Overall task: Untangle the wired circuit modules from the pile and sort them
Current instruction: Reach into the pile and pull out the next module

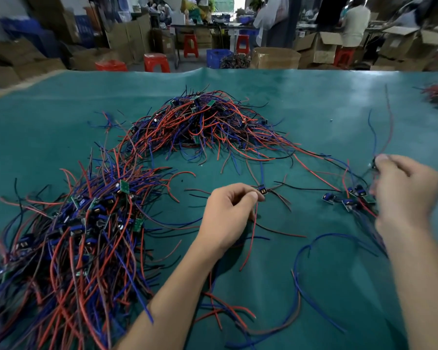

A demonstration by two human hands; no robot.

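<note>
Green matte table cover (314, 102), slightly scuffed, w/ a rippled far edge; behind it, blurred cardboard boxes, red plastic stools (156, 62) and a blue crate (216, 58).

Left hand (226, 210) is curled, thumb and forefinger pinching the wires right at a small blue wired module (262, 190), which sits just past the fingertips; a thin red lead (250, 233) droops from the pinch toward the wrist. Right hand (405, 190), motion-blurred, is raised w/ fingers curled, pinching a dark module at its fingertips; a blue and a red wire rise away from that pinch. The 2 hands are well apart.

Between the hands, nearer the right, a small cluster of blue-and-green modules (349, 199) lies on the cover. Beyond both hands sits the tangled pile (202, 125), a mound of red, blue and black insulated wires w/ small rectangular boards. Left of the left hand, a 2nd, flatter heap (86, 223) w/ wires fanned toward the near edge. Loose blue wires (306, 251) curve beside the right forearm.
</note>
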